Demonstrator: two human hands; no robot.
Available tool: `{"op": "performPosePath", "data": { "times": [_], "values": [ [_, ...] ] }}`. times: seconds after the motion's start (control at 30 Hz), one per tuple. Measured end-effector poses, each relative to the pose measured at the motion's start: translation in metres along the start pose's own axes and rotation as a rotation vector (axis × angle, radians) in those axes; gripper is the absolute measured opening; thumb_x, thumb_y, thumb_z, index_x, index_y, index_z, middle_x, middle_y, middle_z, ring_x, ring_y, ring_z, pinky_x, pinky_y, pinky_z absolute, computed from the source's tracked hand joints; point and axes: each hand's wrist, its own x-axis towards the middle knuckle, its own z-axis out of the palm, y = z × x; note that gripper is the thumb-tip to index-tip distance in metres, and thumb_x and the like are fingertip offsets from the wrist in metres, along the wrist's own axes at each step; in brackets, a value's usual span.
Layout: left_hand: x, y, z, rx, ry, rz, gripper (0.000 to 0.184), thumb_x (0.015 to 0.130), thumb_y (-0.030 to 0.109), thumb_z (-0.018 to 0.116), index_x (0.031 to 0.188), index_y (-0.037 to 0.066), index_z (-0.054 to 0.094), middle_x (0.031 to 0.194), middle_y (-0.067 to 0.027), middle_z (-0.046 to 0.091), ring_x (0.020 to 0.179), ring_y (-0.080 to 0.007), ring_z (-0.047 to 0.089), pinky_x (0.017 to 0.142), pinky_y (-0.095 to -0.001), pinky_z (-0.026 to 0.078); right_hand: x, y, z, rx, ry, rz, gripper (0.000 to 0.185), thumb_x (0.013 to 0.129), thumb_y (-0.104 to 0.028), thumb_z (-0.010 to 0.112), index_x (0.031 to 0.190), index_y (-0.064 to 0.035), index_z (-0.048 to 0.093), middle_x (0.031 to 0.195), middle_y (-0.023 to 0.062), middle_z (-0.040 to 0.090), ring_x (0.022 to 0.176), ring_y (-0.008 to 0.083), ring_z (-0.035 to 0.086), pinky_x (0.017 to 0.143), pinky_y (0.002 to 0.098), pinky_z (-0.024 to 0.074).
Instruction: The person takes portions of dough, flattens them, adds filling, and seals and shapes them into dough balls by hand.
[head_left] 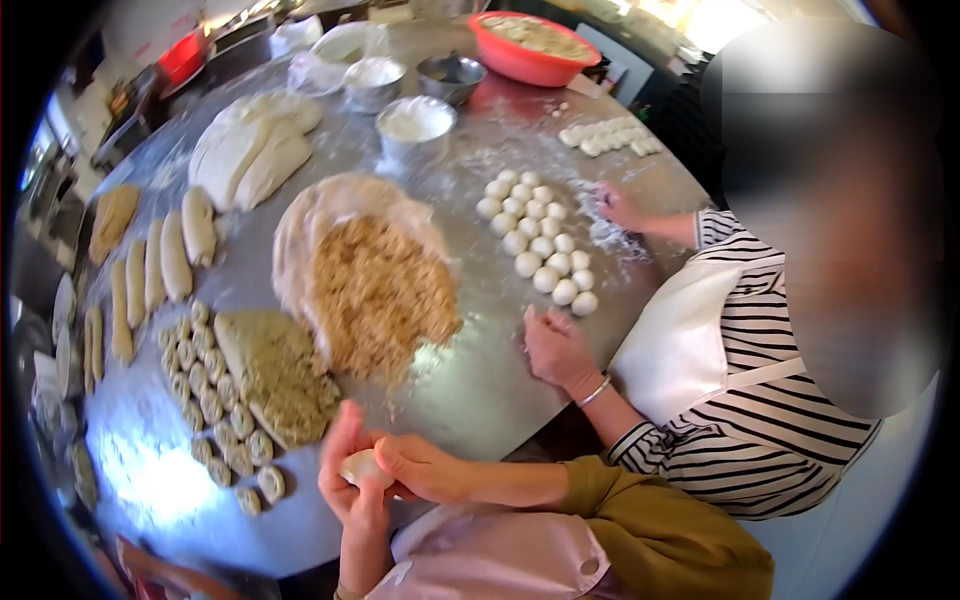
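Note:
A small white piece of dough (360, 467) sits between my two hands, close to the table's near edge. My left hand (352, 492) cups it from the left with curled fingers. From the other side my right hand (428, 468) grips it, thumb along its edge; the fingertips underneath are hidden. Just beyond my hands lies a greenish, crumbly filling mass (275, 375). Small coiled dough pieces (212, 400) stand in rows to its left. Farther up, a big heap of brown crumbly filling (385, 285) rests against a pale plastic sheet (300, 240).
A co-worker in a striped top has one hand (560, 350) near rows of white dough balls (535, 240). Dough logs (172, 258) and a large dough slab (250, 150) lie at left. Metal bowls (415, 140) and a red basin (530, 68) stand at the back.

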Motion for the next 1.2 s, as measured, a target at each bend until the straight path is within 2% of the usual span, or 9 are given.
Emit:
{"op": "performPosePath", "data": {
  "times": [0.03, 0.13, 0.33, 0.5, 0.6, 0.67, 0.77, 0.97, 1.2],
  "values": [
    [-0.003, -0.020, -0.018, -0.022, -0.174, 0.103, 0.051, 0.093, 0.046, 0.055, 0.106, -0.003, 0.061, 0.111, -0.0179, 0.063, 0.120, -0.0315, 0.053, 0.101, -0.0447, 0.040, -0.003, 0.002, 0.005, -0.064, 0.011, -0.071, 0.051, 0.100, -0.053, 0.033, 0.101, -0.0068, 0.054, 0.077, 0.0026, 0.056, 0.070, 0.0142, 0.053, 0.060, 0.0285, 0.0434],
    [-0.013, -0.016, -0.018, -0.051, -0.011, -0.058, 0.046, 0.094, 0.043, 0.056, 0.090, -0.003, 0.063, 0.096, -0.0162, 0.067, 0.113, -0.0313, 0.058, 0.098, -0.0443, 0.042, -0.008, -0.003, 0.022, -0.121, 0.128, -0.176, 0.050, 0.100, -0.051, 0.033, 0.102, -0.0078, 0.057, 0.078, 0.0022, 0.056, 0.068, 0.0121, 0.053, 0.058, 0.0271, 0.0431],
    [-0.014, -0.008, 0.003, -0.390, -0.034, -0.106, 0.094, 0.084, 0.071, 0.043, 0.147, 0.005, 0.021, 0.149, -0.0167, 0.029, 0.124, -0.0252, 0.045, 0.099, -0.0363, 0.039, -0.009, -0.028, -0.017, -0.239, 0.128, -0.171, 0.039, 0.101, -0.042, 0.040, 0.120, -0.0093, 0.050, 0.093, 0.0012, 0.060, 0.073, 0.0085, 0.054, 0.063, 0.0239, 0.0459],
    [-0.020, 0.000, -0.024, -0.322, -0.078, -0.188, 0.070, 0.093, 0.048, 0.053, 0.142, 0.004, 0.031, 0.139, -0.0128, 0.041, 0.120, -0.0232, 0.049, 0.098, -0.0364, 0.042, -0.002, -0.097, -0.167, 0.041, 0.788, -0.292, 0.042, 0.098, -0.046, 0.039, 0.108, -0.0094, 0.057, 0.086, 0.0037, 0.062, 0.066, 0.0116, 0.055, 0.055, 0.0252, 0.0430],
    [-0.031, -0.003, -0.043, -0.367, -0.071, -0.250, 0.057, 0.095, 0.036, 0.054, 0.138, 0.004, 0.036, 0.134, -0.0119, 0.046, 0.118, -0.0234, 0.051, 0.096, -0.0362, 0.043, -0.022, -0.145, -0.244, -0.412, 1.319, -0.191, 0.046, 0.089, -0.048, 0.048, 0.104, -0.0058, 0.061, 0.088, 0.0059, 0.064, 0.067, 0.0145, 0.058, 0.059, 0.0306, 0.0445],
    [-0.039, -0.004, -0.055, -0.366, -0.047, -0.316, 0.049, 0.095, 0.032, 0.055, 0.132, 0.004, 0.042, 0.129, -0.0106, 0.050, 0.115, -0.0225, 0.053, 0.095, -0.0344, 0.043, -0.031, -0.136, -0.342, -0.875, 1.529, -0.082, 0.057, 0.085, -0.047, 0.045, 0.097, 0.0040, 0.067, 0.105, 0.0258, 0.065, 0.095, 0.0364, 0.065, 0.082, 0.0439, 0.0491],
    [-0.050, -0.006, -0.069, -0.361, 0.007, -0.407, 0.040, 0.096, 0.028, 0.054, 0.126, 0.004, 0.047, 0.122, -0.0090, 0.055, 0.111, -0.0210, 0.055, 0.093, -0.0331, 0.043, -0.046, -0.160, -0.344, -1.063, 1.455, 0.320, 0.064, 0.084, -0.052, 0.045, 0.108, 0.0037, 0.065, 0.116, 0.0285, 0.060, 0.113, 0.0424, 0.055, 0.097, 0.0471, 0.0406],
    [-0.064, -0.009, -0.089, -0.371, 0.125, -0.519, 0.030, 0.098, 0.022, 0.048, 0.122, 0.004, 0.050, 0.118, -0.0079, 0.059, 0.108, -0.0198, 0.057, 0.090, -0.0327, 0.044, -0.021, -0.160, -0.329, -1.263, 1.492, 0.560, 0.069, 0.087, -0.059, 0.041, 0.117, -0.0007, 0.063, 0.124, 0.0246, 0.057, 0.120, 0.0377, 0.053, 0.101, 0.0454, 0.0391],
    [-0.064, -0.019, -0.102, -0.369, 0.128, -0.522, 0.035, 0.100, 0.026, 0.044, 0.128, 0.005, 0.046, 0.118, -0.0081, 0.059, 0.106, -0.0200, 0.057, 0.087, -0.0332, 0.046, -0.018, -0.130, -0.411, -1.183, 1.276, 0.548, 0.079, 0.092, -0.062, 0.024, 0.128, 0.0026, 0.053, 0.133, 0.0283, 0.048, 0.128, 0.0386, 0.043, 0.107, 0.0427, 0.0330]
  ]
}}
